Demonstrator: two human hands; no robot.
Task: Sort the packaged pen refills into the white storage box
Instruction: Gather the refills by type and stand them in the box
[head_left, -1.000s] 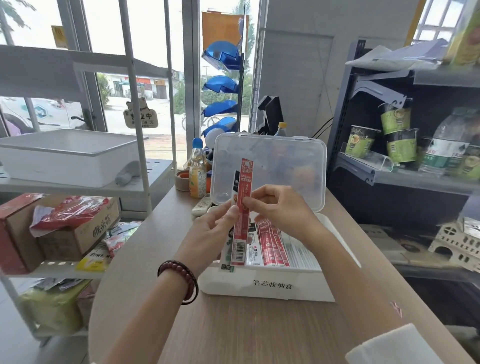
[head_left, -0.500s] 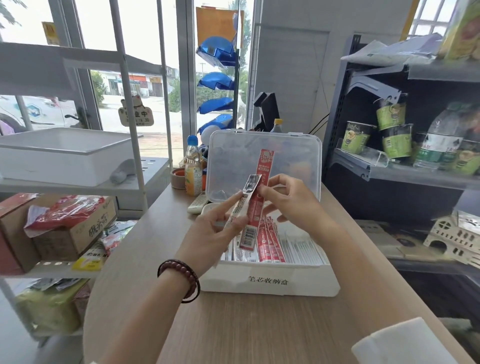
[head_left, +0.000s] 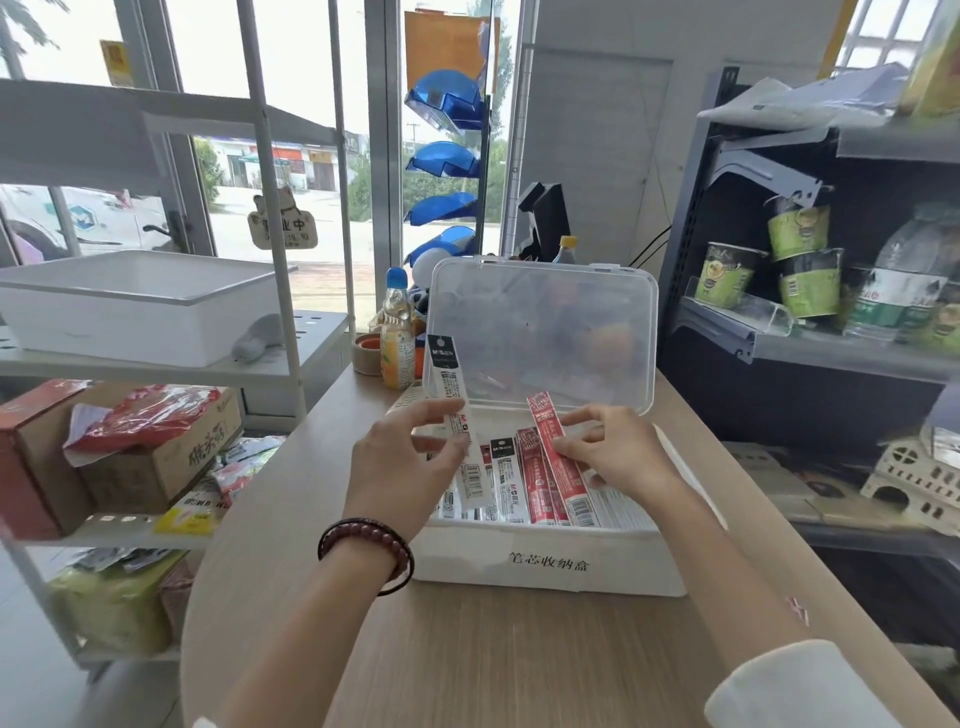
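Observation:
The white storage box (head_left: 550, 566) sits on the wooden counter with its clear lid (head_left: 545, 332) standing open behind it. Several packaged refills, black-and-white and red, lie side by side in the box. My left hand (head_left: 400, 467) grips a white refill pack with a black top (head_left: 449, 384), held nearly upright over the box's left side. My right hand (head_left: 608, 452) pinches a red refill pack (head_left: 558, 457) whose lower end rests among the red packs in the box.
A juice bottle (head_left: 397, 338) and a tape roll (head_left: 368, 353) stand behind the box at the left. A white rack with a tub (head_left: 130, 306) and cartons is left of the counter. A dark shelf with cups and bottles (head_left: 810, 275) is on the right.
My hands have separated the two packs. The right hand has lowered the red pack into the box, and the left hand has lifted the black-topped white pack to the left.

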